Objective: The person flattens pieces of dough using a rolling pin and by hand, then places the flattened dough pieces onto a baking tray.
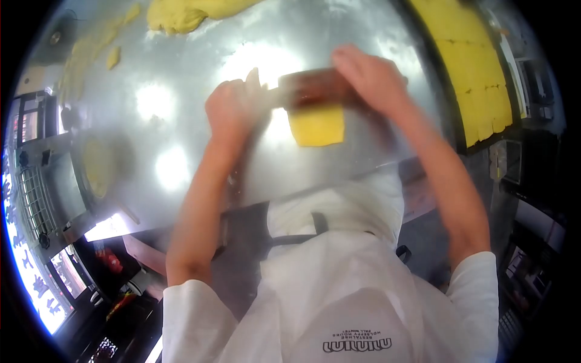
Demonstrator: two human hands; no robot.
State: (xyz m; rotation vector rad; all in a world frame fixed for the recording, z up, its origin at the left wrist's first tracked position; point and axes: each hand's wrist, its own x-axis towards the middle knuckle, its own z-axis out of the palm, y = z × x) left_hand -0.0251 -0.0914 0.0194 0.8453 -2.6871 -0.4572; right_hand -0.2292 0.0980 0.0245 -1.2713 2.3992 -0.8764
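A dark reddish-brown rolling pin lies across a flat piece of yellow dough on the shiny metal worktop. The dough's near part shows below the roller; its far part is hidden. My left hand is closed around the pin's pale left handle, the thumb pointing away from me. At the other end my right hand grips the pin, its fingers curled over and covering that handle. Both hands and the pin are somewhat blurred.
A large lump of yellow dough lies at the worktop's far edge, with a small scrap to its left. On the right, a dark-edged tray holds several flat yellow sheets. A metal rack stands at the left.
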